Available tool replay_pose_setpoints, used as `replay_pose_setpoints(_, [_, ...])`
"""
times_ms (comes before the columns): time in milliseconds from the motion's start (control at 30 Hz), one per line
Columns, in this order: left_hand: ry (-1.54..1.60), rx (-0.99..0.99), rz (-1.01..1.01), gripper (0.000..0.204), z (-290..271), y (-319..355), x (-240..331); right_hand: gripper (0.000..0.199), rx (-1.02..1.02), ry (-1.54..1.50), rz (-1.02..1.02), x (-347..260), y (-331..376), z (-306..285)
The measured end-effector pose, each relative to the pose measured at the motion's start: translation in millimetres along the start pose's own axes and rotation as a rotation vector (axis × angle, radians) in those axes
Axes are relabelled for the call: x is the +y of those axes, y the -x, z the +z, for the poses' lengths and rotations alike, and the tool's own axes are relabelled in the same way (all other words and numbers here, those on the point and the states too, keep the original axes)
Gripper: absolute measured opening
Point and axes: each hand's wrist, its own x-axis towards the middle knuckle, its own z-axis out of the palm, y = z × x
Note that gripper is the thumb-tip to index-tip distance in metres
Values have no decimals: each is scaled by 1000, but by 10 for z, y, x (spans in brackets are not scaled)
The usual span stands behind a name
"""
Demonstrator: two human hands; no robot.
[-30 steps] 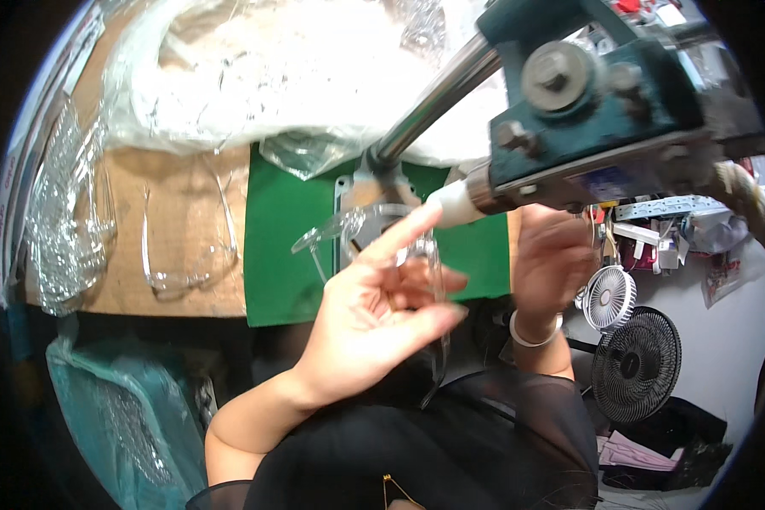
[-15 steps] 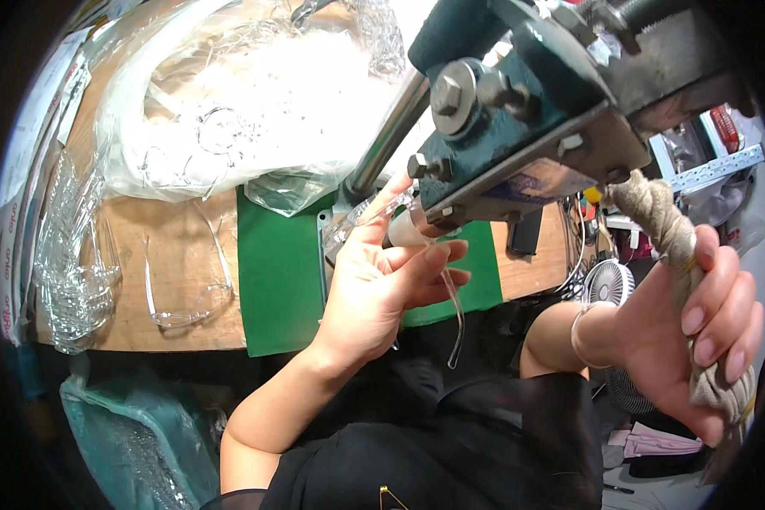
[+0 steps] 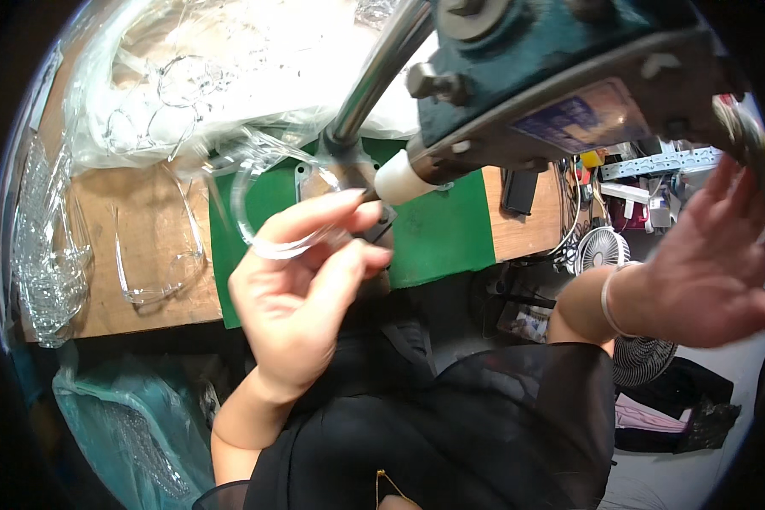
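Note:
My left hand [image 3: 293,297] pinches a clear glasses frame [image 3: 240,208], whose round rim shows beside the fingers, partly smeared by motion. Just right of the fingertips is the white plastic tip [image 3: 404,178] at the lower end of a dark green hand press [image 3: 561,64]. The frame is apart from that tip, to its left. My right hand [image 3: 697,263] is raised at the far right, blurred, its fingers stretched out. Those fingers reach up by the cloth-wrapped lever [image 3: 744,127]; whether they touch it I cannot tell.
A green mat [image 3: 442,234] lies under the press on the wooden table. Further left are another clear glasses frame [image 3: 157,289], a pile of clear frames [image 3: 51,263] and a large plastic bag [image 3: 102,102] with frames on it. A phone [image 3: 518,191] and small fan [image 3: 602,248] are right.
My left hand has drawn the glasses frame away from the white tip, to the left. My right hand has loosened its grip on the lever, fingers now straight. The view has shifted.

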Motion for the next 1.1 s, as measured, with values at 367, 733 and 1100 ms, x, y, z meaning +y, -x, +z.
replay_pose_setpoints(367, [140,-171,94,24,-235,-41,-12,32,-804,1079,458,1398,2194,-163])
replay_pose_setpoints(733, [249,-98,-159,38,-217,31,82,12,-366,777,847,1380,2220,-325])
replay_pose_setpoints(1100, [330,12,-232,42,-427,43,95,7,-310,821,775,1517,2454,-305])
